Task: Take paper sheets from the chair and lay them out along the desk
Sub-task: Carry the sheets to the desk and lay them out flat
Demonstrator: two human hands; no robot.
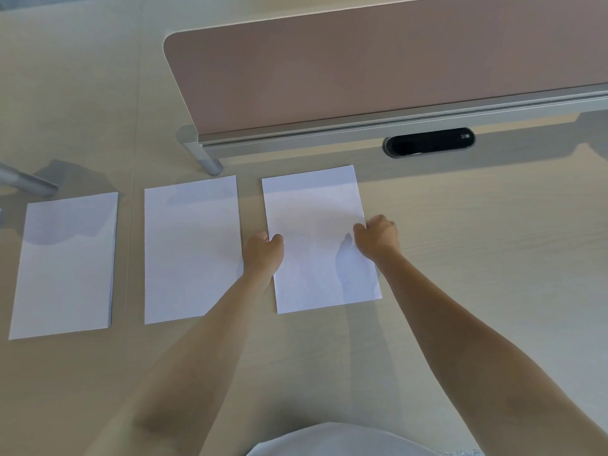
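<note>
both hands are curled on the rightmost sheet (316, 209): the left hand (265, 246) pinches its left edge and the right hand (378, 236) its right edge, likely to square it in line with the middle sheet (192, 248) and the left sheet (65, 264), which lie flat beside it with gaps between. the pale wood-grain worktop (477, 258) carries a pink divider panel (362, 70), with a black cable slot (429, 142) at its foot. the chair is out of view.

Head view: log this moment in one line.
desk: left sheet, middle sheet, right sheet | left hand: grips right sheet's left edge | right hand: grips its right edge
</note>
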